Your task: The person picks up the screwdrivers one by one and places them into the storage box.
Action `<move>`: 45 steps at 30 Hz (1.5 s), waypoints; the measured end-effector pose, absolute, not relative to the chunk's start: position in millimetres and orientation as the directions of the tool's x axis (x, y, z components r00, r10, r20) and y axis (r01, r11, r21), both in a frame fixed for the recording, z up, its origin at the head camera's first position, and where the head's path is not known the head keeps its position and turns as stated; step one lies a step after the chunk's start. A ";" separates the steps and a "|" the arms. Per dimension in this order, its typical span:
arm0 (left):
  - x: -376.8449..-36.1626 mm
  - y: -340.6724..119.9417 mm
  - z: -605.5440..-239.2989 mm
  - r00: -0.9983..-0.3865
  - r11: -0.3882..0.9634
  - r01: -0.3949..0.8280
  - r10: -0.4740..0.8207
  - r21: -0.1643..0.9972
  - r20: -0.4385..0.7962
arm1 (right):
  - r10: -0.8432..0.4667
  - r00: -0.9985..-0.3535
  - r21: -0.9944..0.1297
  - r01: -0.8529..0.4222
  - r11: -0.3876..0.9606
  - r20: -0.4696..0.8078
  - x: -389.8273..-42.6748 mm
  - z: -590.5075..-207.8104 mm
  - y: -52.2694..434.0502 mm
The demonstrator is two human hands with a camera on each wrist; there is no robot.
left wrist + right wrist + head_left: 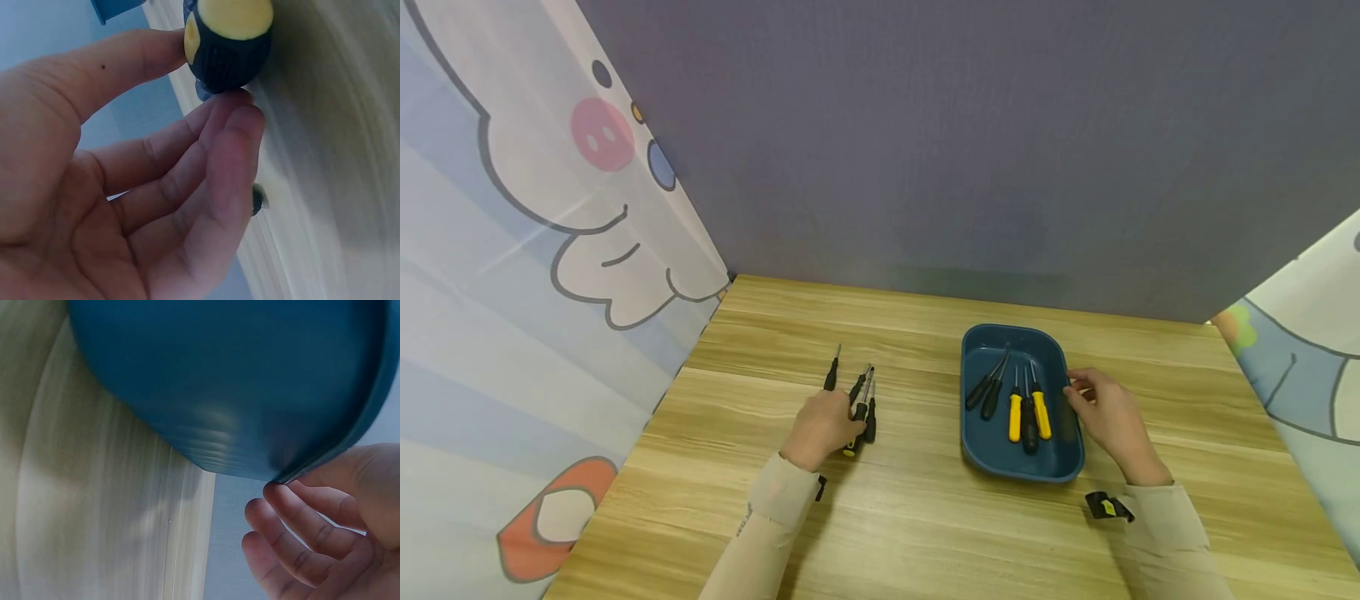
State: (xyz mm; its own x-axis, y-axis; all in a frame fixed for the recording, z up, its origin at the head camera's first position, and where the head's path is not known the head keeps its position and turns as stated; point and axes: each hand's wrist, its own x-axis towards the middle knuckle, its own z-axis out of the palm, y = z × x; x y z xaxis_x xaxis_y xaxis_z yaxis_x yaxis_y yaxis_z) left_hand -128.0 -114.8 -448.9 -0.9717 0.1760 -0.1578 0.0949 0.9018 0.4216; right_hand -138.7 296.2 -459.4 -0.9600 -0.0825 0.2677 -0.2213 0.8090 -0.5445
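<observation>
The left hand [820, 427] rests on the wooden table [925, 517] among a small cluster of screwdrivers [859, 400]. Its thumb and fingertips [240, 119] close round the butt of one black-and-yellow screwdriver [228, 44], a light pinch, not a full grasp, as the left wrist view shows. That handle sits right at the fingertips, just beyond them, with the shaft pointing away from the palm. The other loose screwdrivers lie touching or just beside it, on the far side of the fingers.

The right hand [1108, 417] holds the blue tray [985, 450] by its right rim, thumb over the edge and fingers [294, 519] curled loosely under the lip. Inside the tray, to the left of that hand, lie several more screwdrivers [1026, 408], some yellow-handled, some black.

To lift the pinched screwdriver cleanly, I would judge it best to seat the grip further down the ribbed part of the handle. A hold on the rounded butt alone is likely to slip or let the tool swing. The neighbours lie so close that a straight upward lift would disturb them least. The right hand's hold on the rim looks enough to steady the tray.
</observation>
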 end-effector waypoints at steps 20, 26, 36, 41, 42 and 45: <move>-140.4 -116.2 -457.2 -0.954 0.868 -0.034 0.121 0.496 -0.276 | -0.083 -0.960 -0.543 -0.221 0.810 0.266 -138.7 -457.4 295.5; -142.4 -116.9 -459.4 -0.954 0.866 -0.035 0.120 0.499 -0.276 | -0.083 -0.960 -0.543 -0.222 0.810 0.268 -137.7 -457.5 295.8; -145.6 -113.3 -445.8 -0.957 0.851 0.002 0.154 0.525 -0.247 | -0.085 -0.963 -0.552 -0.218 0.805 0.257 -137.3 -457.1 295.6; -150.7 -106.4 -435.5 -0.955 0.832 0.054 0.204 0.552 -0.214 | -0.079 -0.962 -0.547 -0.215 0.809 0.260 -137.0 -456.5 294.8; -152.5 -104.5 -433.7 -0.955 0.827 0.067 0.215 0.558 -0.205 | -0.079 -0.963 -0.548 -0.214 0.809 0.259 -136.8 -456.4 294.6; -158.8 -96.8 -426.4 -0.951 0.814 0.093 0.244 0.573 -0.192 | -0.078 -0.963 -0.550 -0.213 0.808 0.259 -136.6 -456.3 294.1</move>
State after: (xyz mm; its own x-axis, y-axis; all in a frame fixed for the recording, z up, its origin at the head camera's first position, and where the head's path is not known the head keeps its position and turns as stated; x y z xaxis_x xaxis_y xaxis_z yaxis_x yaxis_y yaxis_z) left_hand -158.8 -96.8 -426.4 -0.9505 0.2443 -0.1919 0.0934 0.8140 0.5733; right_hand -136.6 294.1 -456.3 -0.9627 -0.0778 0.2589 -0.2132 0.8077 -0.5497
